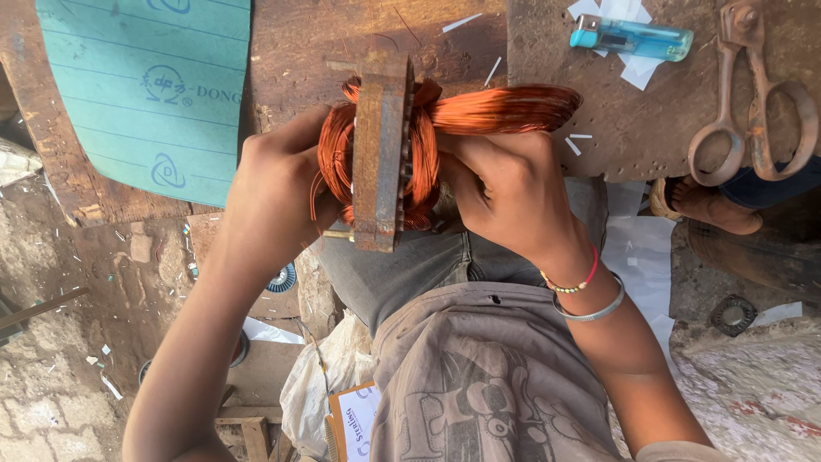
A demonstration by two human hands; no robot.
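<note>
Left hand: your left hand (274,192) is curled around the near coil side, fingers pressed on the copper winding (419,158), bracing it.
Right hand: your right hand (505,184) grips the opposite side, fingers closed on the wire to steady it.
Stator core (380,154): held edge-up between both hands, at the worktop (633,128) edge above your lap.
Copper bundle: it trails right over the worktop.
Nearby: blue lighter (631,37), rusty scissors (753,103), green sheet (145,94).

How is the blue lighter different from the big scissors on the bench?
The lighter is see-through blue plastic; the scissors are rusty brown metal. The lighter is short and lies sideways on white paper scraps; the scissors are longer, with big loop handles pointing toward the person. Both lie untouched on the bench.
</note>
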